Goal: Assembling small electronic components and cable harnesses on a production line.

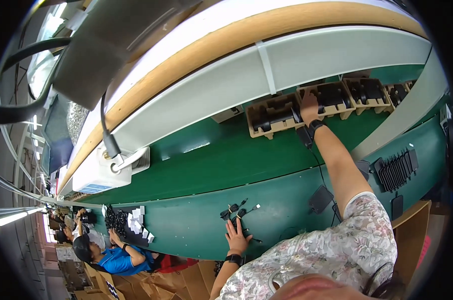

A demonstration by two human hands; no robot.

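Note:
My left hand (pixel 238 241) rests on the green table with its fingers stretched out. Its fingertips touch bundled black cables (pixel 233 212), one of which ends in a light-coloured plug. Far forward, my right hand (pixel 309 106) reaches into a tan moulded tray (pixel 327 107) of black parts; its fingertips are hard to make out. Both wrists wear dark bands. Beside the right wrist is a small black box (pixel 304 136) with a thin cord running toward me. A flat black device (pixel 320 198) lies on the table left of my right upper arm.
More tan trays (pixel 274 116) stand along the back under a pale shelf panel (pixel 316 55). A row of black flat devices (pixel 395 169) lies at right. A white socket box (pixel 111 172) hangs at left. A co-worker in blue (pixel 119 256) sits at far left near white boxes (pixel 136 220).

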